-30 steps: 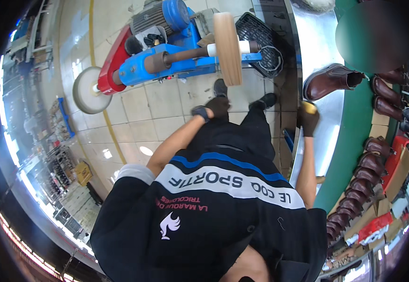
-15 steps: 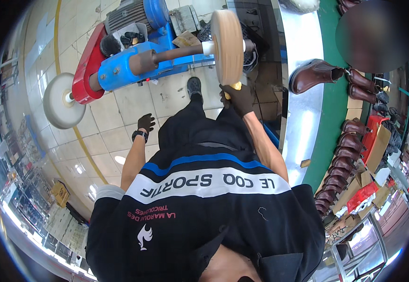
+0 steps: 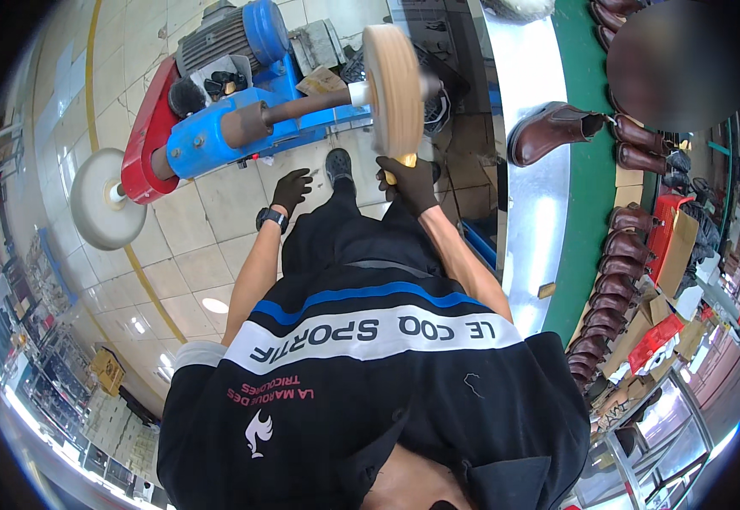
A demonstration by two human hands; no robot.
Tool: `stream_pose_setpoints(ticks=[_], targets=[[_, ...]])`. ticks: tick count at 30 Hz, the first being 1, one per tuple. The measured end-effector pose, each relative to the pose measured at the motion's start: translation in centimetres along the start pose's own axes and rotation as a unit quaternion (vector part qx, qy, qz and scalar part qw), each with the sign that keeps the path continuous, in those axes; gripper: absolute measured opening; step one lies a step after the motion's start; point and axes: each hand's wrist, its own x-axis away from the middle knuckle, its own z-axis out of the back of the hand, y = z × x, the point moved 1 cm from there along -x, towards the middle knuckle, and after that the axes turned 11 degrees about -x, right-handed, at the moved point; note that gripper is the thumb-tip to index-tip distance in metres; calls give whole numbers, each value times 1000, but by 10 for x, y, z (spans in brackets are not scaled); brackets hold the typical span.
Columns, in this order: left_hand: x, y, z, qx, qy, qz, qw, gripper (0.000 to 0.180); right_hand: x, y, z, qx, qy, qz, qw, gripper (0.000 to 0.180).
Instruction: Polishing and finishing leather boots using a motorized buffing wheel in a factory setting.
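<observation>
My right hand (image 3: 412, 184), in a dark glove, is closed round a small yellow block (image 3: 407, 160). The block is at the lower edge of a pale tan buffing wheel (image 3: 394, 93), whose blurred surface looks to be spinning. Whether block and wheel touch, I cannot tell for sure. My left hand (image 3: 292, 190), gloved too and with a dark watch at the wrist, hangs in the air left of my foot. Its fingers are spread and hold nothing. The wheel sits on the right end of the shaft of a blue polishing machine (image 3: 208, 138).
A white wheel (image 3: 102, 212) is on the machine's left end, beside a red belt guard (image 3: 147, 140). Behind stands the motor (image 3: 225, 42). To my right, a brown boot (image 3: 549, 136) lies on a metal-edged green bench (image 3: 567, 289), with a row of boots (image 3: 604, 319) farther right.
My left hand has risen forward and inward, toward the machine. My right hand stays below the wheel with the yellow block. The whole view has shifted slightly.
</observation>
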Motion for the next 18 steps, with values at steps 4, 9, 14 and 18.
stream_pose_setpoints(ticks=[4, 9, 14, 18], targets=[[-4, -10, 10, 19, 23, 8, 1000, 34, 2, -3, -2, 5, -1, 2, 1000, 19], [-2, -50, 27, 1, 29, 130, 991, 33, 7, -20, 6, 13, -5, 19, 1000, 18], [6, -80, 40, 66, 59, 182, 979, 32, -1, -60, 85, 87, 45, 148, 984, 24], [8, -60, 25, 25, 75, 176, 981, 38, 0, -95, 217, 452, 257, 119, 846, 37]])
